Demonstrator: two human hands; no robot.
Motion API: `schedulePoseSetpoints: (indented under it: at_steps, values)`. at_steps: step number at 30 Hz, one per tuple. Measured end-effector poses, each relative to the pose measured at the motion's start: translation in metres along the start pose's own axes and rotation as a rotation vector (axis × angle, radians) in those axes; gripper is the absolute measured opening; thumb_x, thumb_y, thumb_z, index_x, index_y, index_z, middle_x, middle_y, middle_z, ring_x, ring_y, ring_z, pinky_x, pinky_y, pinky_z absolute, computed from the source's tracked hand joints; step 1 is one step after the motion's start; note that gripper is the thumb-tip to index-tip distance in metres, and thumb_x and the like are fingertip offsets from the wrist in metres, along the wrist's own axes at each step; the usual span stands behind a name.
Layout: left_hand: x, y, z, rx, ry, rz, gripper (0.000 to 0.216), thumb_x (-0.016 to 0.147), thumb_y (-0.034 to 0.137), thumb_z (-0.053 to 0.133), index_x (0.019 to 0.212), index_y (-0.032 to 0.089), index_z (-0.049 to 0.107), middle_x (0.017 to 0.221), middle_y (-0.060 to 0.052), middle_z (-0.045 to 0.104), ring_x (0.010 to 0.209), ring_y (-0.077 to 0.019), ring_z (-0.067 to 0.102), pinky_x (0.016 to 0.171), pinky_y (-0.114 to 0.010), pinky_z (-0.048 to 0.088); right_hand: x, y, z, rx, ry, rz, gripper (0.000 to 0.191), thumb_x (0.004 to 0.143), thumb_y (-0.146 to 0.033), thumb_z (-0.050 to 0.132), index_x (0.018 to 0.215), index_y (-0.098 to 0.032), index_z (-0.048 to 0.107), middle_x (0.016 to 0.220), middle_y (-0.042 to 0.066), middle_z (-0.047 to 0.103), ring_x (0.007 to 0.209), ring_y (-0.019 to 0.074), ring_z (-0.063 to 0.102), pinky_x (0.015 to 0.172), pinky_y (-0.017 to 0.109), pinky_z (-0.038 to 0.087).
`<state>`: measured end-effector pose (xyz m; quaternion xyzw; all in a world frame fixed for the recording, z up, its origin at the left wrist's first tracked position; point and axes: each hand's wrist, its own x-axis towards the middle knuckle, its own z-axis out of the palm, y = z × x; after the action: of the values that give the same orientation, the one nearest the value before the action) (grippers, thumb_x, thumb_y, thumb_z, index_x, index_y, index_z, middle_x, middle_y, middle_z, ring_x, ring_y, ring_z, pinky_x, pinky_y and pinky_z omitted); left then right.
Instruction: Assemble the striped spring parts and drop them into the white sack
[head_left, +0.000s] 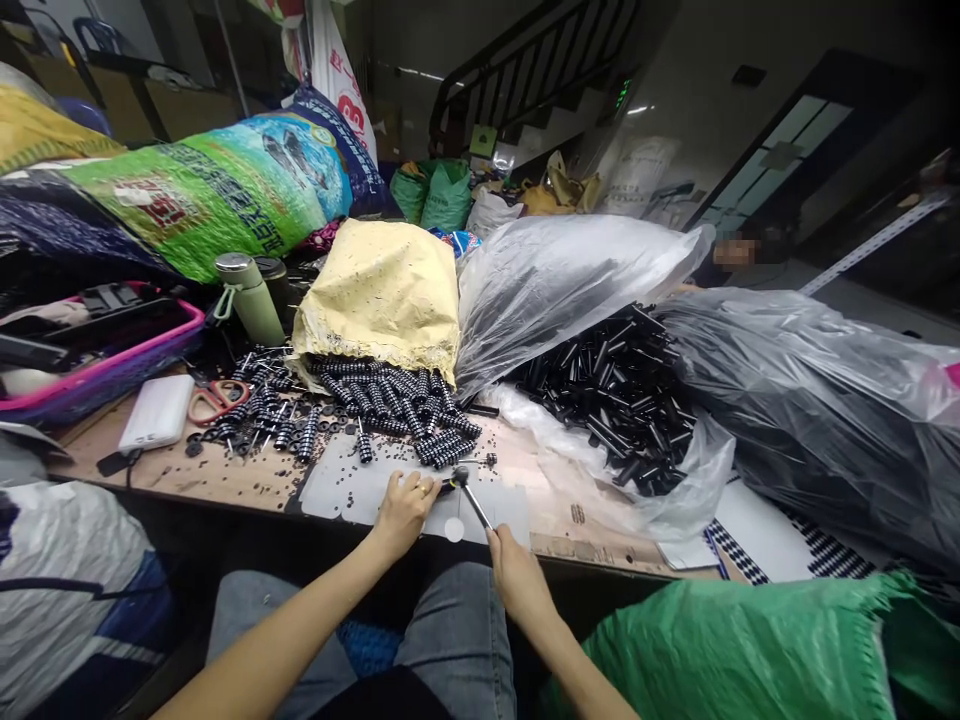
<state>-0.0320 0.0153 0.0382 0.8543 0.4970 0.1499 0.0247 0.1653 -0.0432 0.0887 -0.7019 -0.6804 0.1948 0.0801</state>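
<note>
My left hand [407,510] pinches small dark piece [446,488] at lower centre of frame; right hand [517,572] grips hammer [478,506], head beside piece. This one looks unfinished. Ribbed black cylinders [446,445] piled at centre, perhaps done; plain black tubes [630,390] heaped right of centre, probably waiting.

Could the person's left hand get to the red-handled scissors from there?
Probably yes: the scissors lie leftward of the left hand and look largely uncovered. Black pieces lie scattered between, but nothing tall seems to block the way.
</note>
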Motion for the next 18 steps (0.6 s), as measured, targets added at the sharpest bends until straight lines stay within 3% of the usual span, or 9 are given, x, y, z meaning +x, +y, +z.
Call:
schedulePoseSetpoints:
  at_steps: [3, 6, 9, 11, 15, 18]
  values:
    - [-0.001, 0.015, 0.009, -0.001, -0.001, -0.034, 0.041, 0.082, 0.012, 0.034, 0.122, 0.012, 0.042, 0.117, -0.015, 0.053, 0.113, -0.0257, 0.043, 0.093, -0.046, 0.029, -0.006, -0.014, -0.005, 0.046, -0.013, -0.035, 0.036, 0.090, -0.040, 0.014, 0.078, -0.021, 0.042, 0.058, 0.003, 0.056, 0.057, 0.0202, 0.057, 0.051, 0.025, 0.033]
    - [-0.002, 0.029, 0.024, -0.032, 0.014, -0.034, 0.054, 0.081, 0.030, 0.038, 0.128, 0.003, 0.032, 0.130, -0.021, 0.038, 0.125, -0.0293, 0.027, 0.100, -0.046, 0.023, -0.009, -0.034, -0.006, 0.163, 0.058, -0.124, 0.038, 0.090, -0.040, 0.010, 0.082, -0.021, 0.042, 0.064, 0.003, 0.058, 0.059, 0.0183, 0.058, 0.054, 0.025, 0.036]
    - [-0.001, 0.033, 0.037, -0.068, -0.008, -0.013, 0.058, 0.081, 0.029, 0.035, 0.131, 0.001, 0.024, 0.133, -0.022, 0.034, 0.126, -0.0294, 0.024, 0.100, -0.048, 0.023, -0.011, -0.051, 0.005, 0.063, -0.046, -0.180, 0.039, 0.089, -0.042, 0.014, 0.084, -0.021, 0.047, 0.065, 0.005, 0.060, 0.059, 0.0207, 0.059, 0.053, 0.026, 0.037]
    - [0.002, 0.031, 0.040, -0.096, -0.026, -0.016, 0.054, 0.081, 0.025, 0.034, 0.130, 0.003, 0.026, 0.130, -0.021, 0.038, 0.123, -0.0286, 0.031, 0.098, -0.048, 0.027, -0.011, -0.052, 0.015, 0.021, -0.124, -0.201, 0.039, 0.089, -0.043, 0.016, 0.088, -0.021, 0.048, 0.066, 0.005, 0.062, 0.061, 0.0221, 0.060, 0.054, 0.027, 0.038]
    - [0.017, 0.026, 0.023, -0.143, -0.055, -0.082, 0.040, 0.079, 0.012, 0.035, 0.118, 0.010, 0.045, 0.104, -0.016, 0.058, 0.098, -0.0241, 0.053, 0.081, -0.039, 0.044, -0.001, -0.018, 0.018, 0.124, -0.021, -0.142, 0.044, 0.088, -0.044, 0.011, 0.079, -0.023, 0.049, 0.067, 0.004, 0.062, 0.059, 0.0184, 0.060, 0.054, 0.025, 0.042]
    - [0.020, -0.003, -0.021, -0.120, 0.065, -0.225, 0.041, 0.077, 0.005, 0.034, 0.115, 0.010, 0.048, 0.093, -0.013, 0.060, 0.087, -0.0219, 0.054, 0.071, -0.033, 0.046, 0.025, 0.037, 0.003, 0.029, 0.127, -0.154, 0.041, 0.083, -0.044, 0.018, 0.080, -0.024, 0.054, 0.077, 0.008, 0.063, 0.053, 0.0196, 0.058, 0.049, 0.029, 0.042]
